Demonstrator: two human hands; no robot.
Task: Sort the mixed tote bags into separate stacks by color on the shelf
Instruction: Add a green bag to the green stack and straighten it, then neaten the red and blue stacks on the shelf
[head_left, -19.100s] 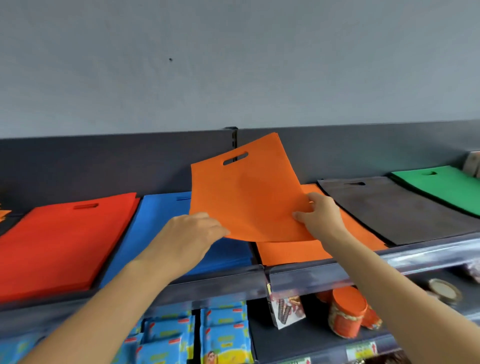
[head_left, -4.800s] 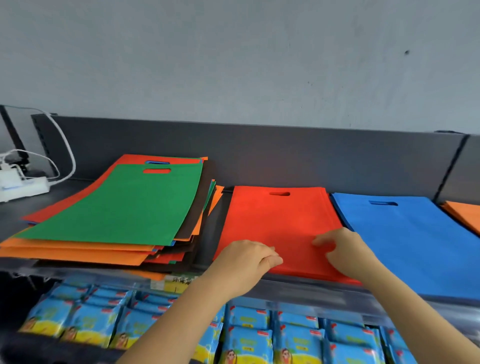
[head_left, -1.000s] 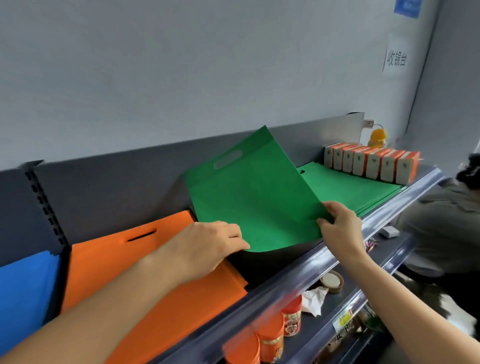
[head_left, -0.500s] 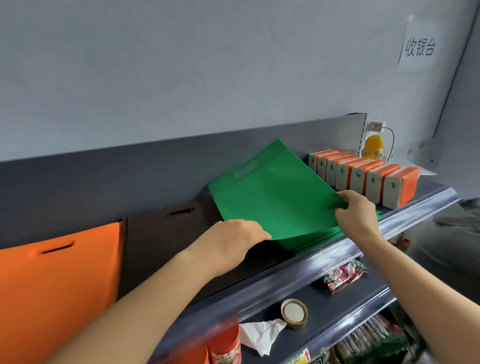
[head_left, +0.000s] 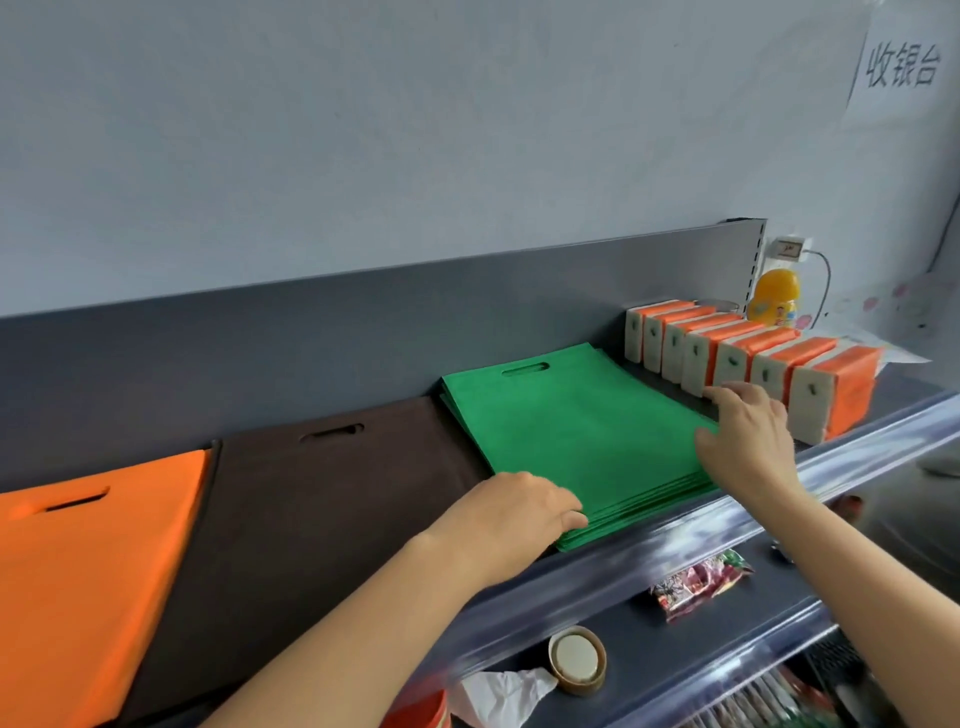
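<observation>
A stack of green tote bags (head_left: 566, 431) lies flat on the top shelf (head_left: 727, 519), handle holes toward the wall. My left hand (head_left: 519, 512) sits on the stack's near left corner with its fingers curled over the top green bag; the thumb is hidden. My right hand (head_left: 748, 441) touches the stack's right edge with its fingers stretched out. Left of the green stack lies a dark brown tote bag stack (head_left: 322, 509), and left of that an orange tote bag stack (head_left: 88, 571).
A row of orange-and-white boxes (head_left: 743, 364) stands just right of the green stack, near my right hand. Behind them are an orange bottle (head_left: 776, 304) and a wall socket. The lower shelf holds a round jar lid (head_left: 576, 660), crumpled tissue and a snack packet (head_left: 696, 584).
The green bag that both hands held tilted above the shelf now lies flat on the green stack. My right hand has let go and opened along the edge.
</observation>
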